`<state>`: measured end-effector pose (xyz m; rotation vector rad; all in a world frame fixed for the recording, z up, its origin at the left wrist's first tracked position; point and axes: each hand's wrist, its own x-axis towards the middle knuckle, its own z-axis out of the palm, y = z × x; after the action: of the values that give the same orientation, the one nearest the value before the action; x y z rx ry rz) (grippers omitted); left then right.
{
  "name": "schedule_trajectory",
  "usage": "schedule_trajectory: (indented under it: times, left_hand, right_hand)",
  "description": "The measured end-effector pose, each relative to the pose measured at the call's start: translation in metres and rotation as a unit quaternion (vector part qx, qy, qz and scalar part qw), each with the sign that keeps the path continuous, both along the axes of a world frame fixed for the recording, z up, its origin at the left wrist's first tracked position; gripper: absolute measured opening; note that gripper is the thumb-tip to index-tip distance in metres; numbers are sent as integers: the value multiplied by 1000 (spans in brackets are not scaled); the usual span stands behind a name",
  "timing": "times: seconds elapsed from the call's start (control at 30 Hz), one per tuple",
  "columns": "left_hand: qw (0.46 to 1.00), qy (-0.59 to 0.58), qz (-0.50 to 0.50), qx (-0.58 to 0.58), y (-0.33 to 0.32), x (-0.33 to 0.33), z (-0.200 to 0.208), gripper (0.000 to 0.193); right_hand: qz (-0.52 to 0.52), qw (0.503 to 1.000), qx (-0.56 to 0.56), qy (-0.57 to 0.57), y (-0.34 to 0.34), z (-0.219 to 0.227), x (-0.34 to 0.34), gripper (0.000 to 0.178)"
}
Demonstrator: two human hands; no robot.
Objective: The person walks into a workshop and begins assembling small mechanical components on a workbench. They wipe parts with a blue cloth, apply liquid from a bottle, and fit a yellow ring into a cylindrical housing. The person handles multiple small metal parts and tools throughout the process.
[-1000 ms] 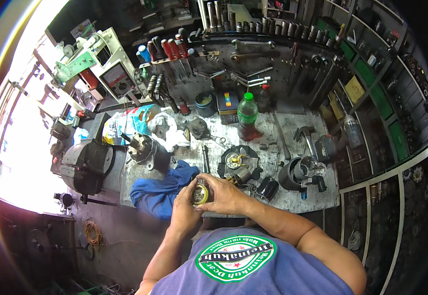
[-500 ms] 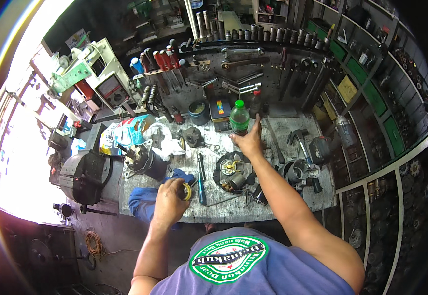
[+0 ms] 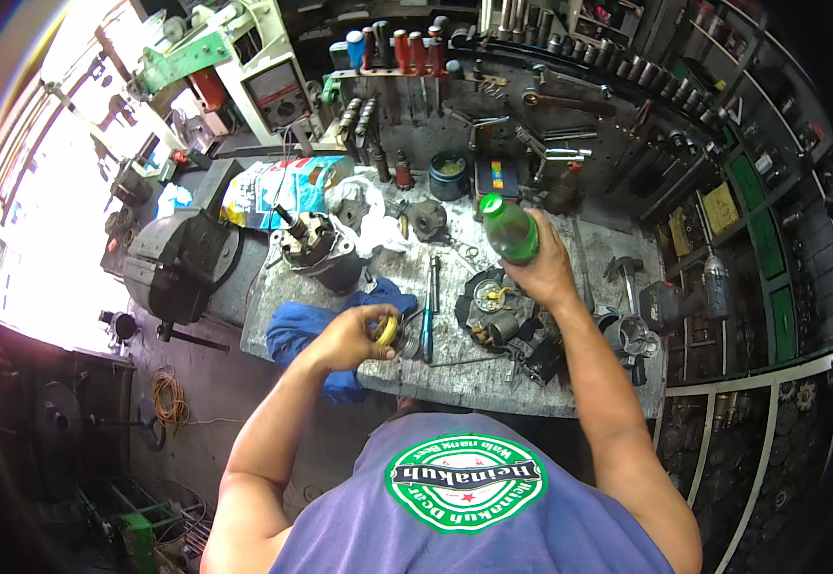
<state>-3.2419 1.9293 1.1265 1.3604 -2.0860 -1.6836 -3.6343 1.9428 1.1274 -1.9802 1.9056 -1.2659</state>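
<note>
My right hand (image 3: 543, 273) is closed around a green plastic bottle (image 3: 512, 234), lifted and tilted with its green cap toward the upper left. Lower and to the left, my left hand (image 3: 351, 341) grips a round metal part with a yellow ring (image 3: 387, 332); the fingers hide some of it. Below that hand lies a blue cloth (image 3: 294, 335) at the bench's front edge. Just right of the part rests a screwdriver with a blue handle (image 3: 427, 330). Beneath the right hand sits an opened motor part (image 3: 489, 304) with a yellow centre.
A black bench vise (image 3: 173, 258) stands at the left, beside a motor housing (image 3: 319, 251). A hammer (image 3: 624, 277) and a power drill (image 3: 660, 304) lie at the right. At the back are a dark tin (image 3: 448, 175) and racked screwdrivers (image 3: 402, 53).
My right hand has picked the bottle up off the bench and tipped it leftward. The view has shifted, and my left hand has turned the ringed part.
</note>
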Motion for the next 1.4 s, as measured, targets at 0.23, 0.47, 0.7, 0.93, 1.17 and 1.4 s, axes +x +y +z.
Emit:
schedule_trajectory:
  times: [0.23, 0.47, 0.7, 0.93, 1.17, 1.4]
  left_hand:
    - [989, 126, 67, 33, -9, -19, 42, 85]
    - [983, 101, -14, -152, -5, -50, 69, 85]
    - [980, 127, 0, -155, 1, -62, 81, 88]
    - [979, 129, 1, -156, 3, -63, 84, 90]
    - [976, 151, -4, -156, 3, -66, 80, 90]
    - [974, 158, -15, -160, 0, -68, 77, 87]
  right_hand:
    - [143, 965, 134, 176, 51, 78, 12, 96]
    - [146, 929, 127, 317, 57, 125, 6, 85]
    - [134, 901, 121, 396, 58, 147, 4, 81]
    - [130, 895, 90, 418, 63, 159, 8, 77]
    - [127, 889, 75, 434, 65, 166, 10, 72]
    - [117, 879, 58, 458, 65, 170, 12, 74]
